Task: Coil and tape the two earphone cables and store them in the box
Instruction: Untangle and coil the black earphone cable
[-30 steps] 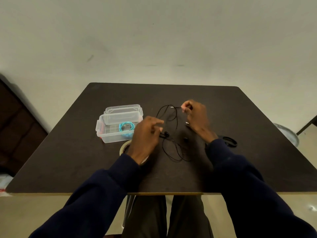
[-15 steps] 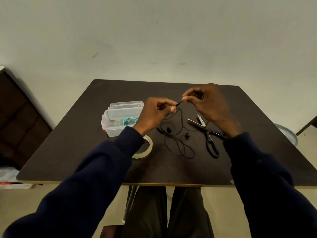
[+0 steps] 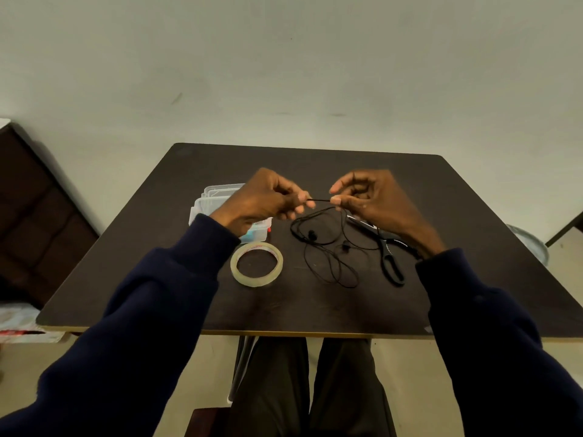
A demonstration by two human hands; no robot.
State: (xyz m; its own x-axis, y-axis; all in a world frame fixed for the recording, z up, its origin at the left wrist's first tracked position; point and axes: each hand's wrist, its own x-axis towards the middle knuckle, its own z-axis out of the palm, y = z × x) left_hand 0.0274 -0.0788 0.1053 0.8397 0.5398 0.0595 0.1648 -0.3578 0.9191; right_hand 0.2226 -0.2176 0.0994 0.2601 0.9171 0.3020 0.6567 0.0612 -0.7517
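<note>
the left fingertips [image 3: 302, 197] and the right fingertips [image 3: 336, 200] each pinch the thin black earphone cable [image 3: 328, 247], with a short straight stretch of it pulled level between them; the other fingers of both hands are curled in. so the left hand [image 3: 268, 200] and the right hand [image 3: 372, 200] are both closed on the cable, raised off the surface and near each other. from the pinch the rest of the cable drops and lies in loose, crossing loops on the dark brown table top [image 3: 473, 247], with its two small black earbuds [image 3: 311, 234] among the loops. i judge this to be the very start of a coil, since no neat turns are formed yet. just right of the loops, partly under the right wrist, lie black-handled scissors [image 3: 383, 250]. just left of the loops lies a flat roll of clear tape [image 3: 256, 281]. behind that, mostly hidden by the left hand, stands the clear plastic box [image 3: 208, 203], with a bit of turquoise showing in it that i cannot identify. what worries me is the slack: as the winding goes on, the crossed loops could pull into a knot, or an earbud could catch on the scissors and drag them. a cord this thin would also spring open if the pinch loosens before tape goes on, and reaching for the tape means freeing one hand.
</note>
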